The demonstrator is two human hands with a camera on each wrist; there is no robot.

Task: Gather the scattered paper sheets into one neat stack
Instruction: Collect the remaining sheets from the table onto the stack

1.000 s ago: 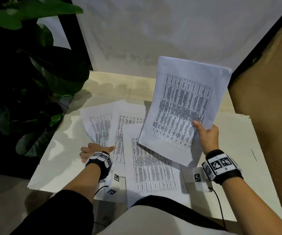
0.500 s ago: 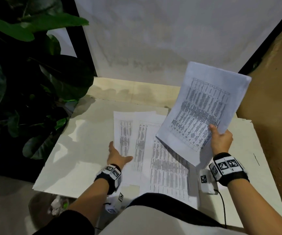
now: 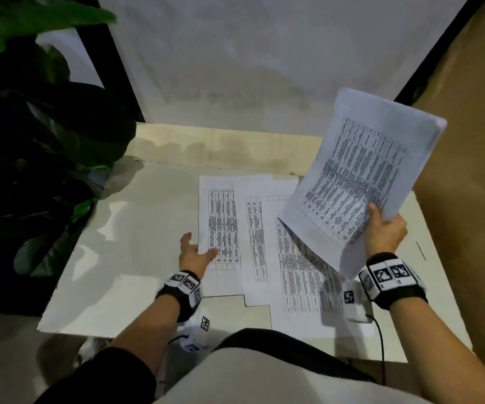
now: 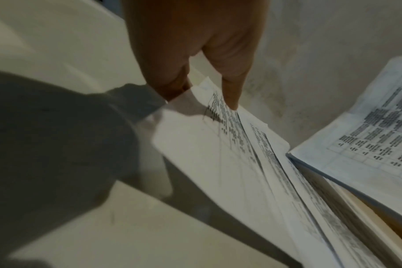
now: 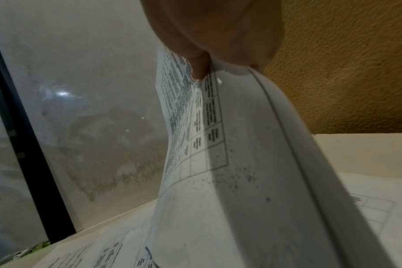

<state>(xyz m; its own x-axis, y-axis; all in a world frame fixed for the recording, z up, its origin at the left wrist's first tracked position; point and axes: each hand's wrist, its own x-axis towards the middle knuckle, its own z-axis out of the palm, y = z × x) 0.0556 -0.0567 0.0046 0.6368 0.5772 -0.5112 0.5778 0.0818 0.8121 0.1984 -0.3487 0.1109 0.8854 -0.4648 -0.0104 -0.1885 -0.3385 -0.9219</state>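
Observation:
Three printed sheets lie overlapping on the white table (image 3: 136,258): a left sheet (image 3: 220,223), a middle sheet (image 3: 255,243) and a right sheet (image 3: 302,281). My left hand (image 3: 200,246) is at the left sheet's left edge. In the left wrist view its thumb (image 4: 230,94) lies on top of that sheet (image 4: 207,154) and the fingers (image 4: 170,85) are under the raised edge, pinching it. My right hand (image 3: 381,220) grips the lower right corner of a stack of sheets (image 3: 360,182), tilted in the air over the table's right side. The stack (image 5: 241,181) curves down from the thumb (image 5: 199,68).
A large dark-leaved plant (image 3: 46,141) crowds the table's left side. A white panel (image 3: 250,68) stands behind the table and a brown textured wall (image 3: 468,141) closes the right. Bare tabletop shows left of the sheets.
The left sheets have slid right and squared up against the others. My left hand uncurled, then took the left sheet's edge. The right hand carried its stack further right.

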